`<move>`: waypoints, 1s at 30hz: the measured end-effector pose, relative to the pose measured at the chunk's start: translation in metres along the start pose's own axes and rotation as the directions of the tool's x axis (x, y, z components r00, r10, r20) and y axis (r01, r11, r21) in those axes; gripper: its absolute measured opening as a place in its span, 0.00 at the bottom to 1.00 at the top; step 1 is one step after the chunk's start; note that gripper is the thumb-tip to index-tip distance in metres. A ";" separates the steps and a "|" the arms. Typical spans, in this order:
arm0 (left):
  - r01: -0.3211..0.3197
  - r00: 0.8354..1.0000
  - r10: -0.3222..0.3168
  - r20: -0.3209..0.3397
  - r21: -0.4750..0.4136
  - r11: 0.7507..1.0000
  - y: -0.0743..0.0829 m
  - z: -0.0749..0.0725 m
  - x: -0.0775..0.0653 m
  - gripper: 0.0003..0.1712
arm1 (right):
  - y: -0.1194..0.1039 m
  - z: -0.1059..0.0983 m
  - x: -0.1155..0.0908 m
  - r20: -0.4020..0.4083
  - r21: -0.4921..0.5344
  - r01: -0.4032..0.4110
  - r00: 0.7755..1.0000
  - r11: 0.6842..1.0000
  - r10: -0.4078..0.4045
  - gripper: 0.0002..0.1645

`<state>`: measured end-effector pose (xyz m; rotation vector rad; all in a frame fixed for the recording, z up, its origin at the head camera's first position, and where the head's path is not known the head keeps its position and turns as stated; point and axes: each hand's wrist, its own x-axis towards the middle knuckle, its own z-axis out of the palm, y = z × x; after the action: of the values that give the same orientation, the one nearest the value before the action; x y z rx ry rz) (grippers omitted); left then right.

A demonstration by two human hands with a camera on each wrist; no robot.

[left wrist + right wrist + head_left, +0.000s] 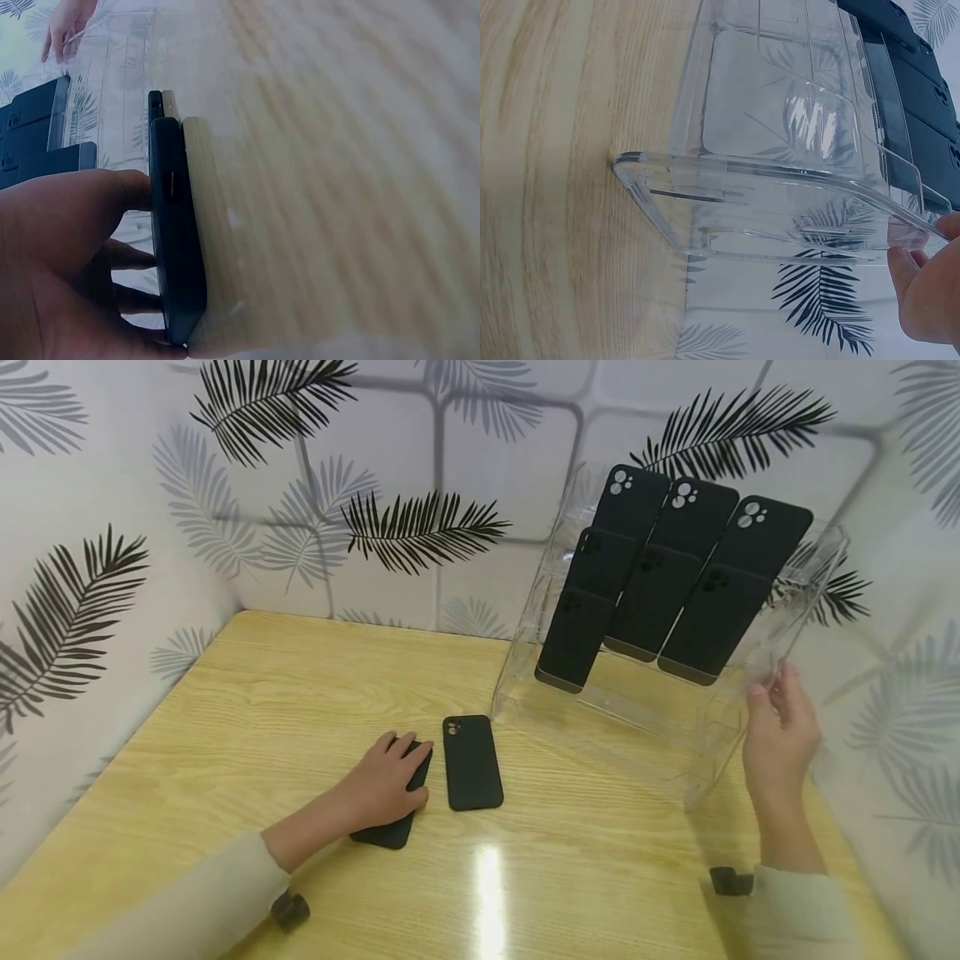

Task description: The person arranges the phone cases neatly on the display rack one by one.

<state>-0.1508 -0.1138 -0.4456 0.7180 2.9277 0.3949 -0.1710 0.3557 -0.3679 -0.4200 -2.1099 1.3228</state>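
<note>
My left hand (386,785) grips a black phone case (386,835) that lies flat on the table, thumb on one side and fingertips over its face and far edge. In the left wrist view, the case's end with a port cutout (172,184) faces the camera. A second black phone case (474,764) lies just right of that hand, camera holes towards the back. At the right, my right hand (780,735) pinches the side edge of a clear acrylic display rack (780,176). Several black phone cases (693,597) lean on the rack's tiers in overlapping columns.
The wood-grain table (300,685) meets a leaf-patterned backdrop (390,585) at the back and sides. The rack stands tilted at the back right, close to the right-hand backdrop. A bright light reflection (490,902) shows near the table's front.
</note>
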 end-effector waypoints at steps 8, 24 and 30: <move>-0.002 0.997 0.000 -0.084 -0.022 1.000 0.002 -0.002 0.001 0.38 | -0.002 0.000 -0.001 0.006 0.000 -0.014 1.000 1.000 0.014 0.30; -0.102 0.909 0.115 -0.402 0.053 0.993 0.017 -0.030 0.022 0.39 | -0.002 -0.001 0.000 0.005 0.003 0.005 1.000 1.000 -0.005 0.30; -0.160 0.865 0.152 -0.478 0.024 0.987 0.029 -0.041 0.034 0.40 | 0.000 0.000 0.001 0.004 0.004 0.013 1.000 1.000 -0.013 0.30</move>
<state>-0.1746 -0.0822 -0.3995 0.9846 3.3242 0.7057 -0.1714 0.3561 -0.3673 -0.4015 -2.1096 1.3214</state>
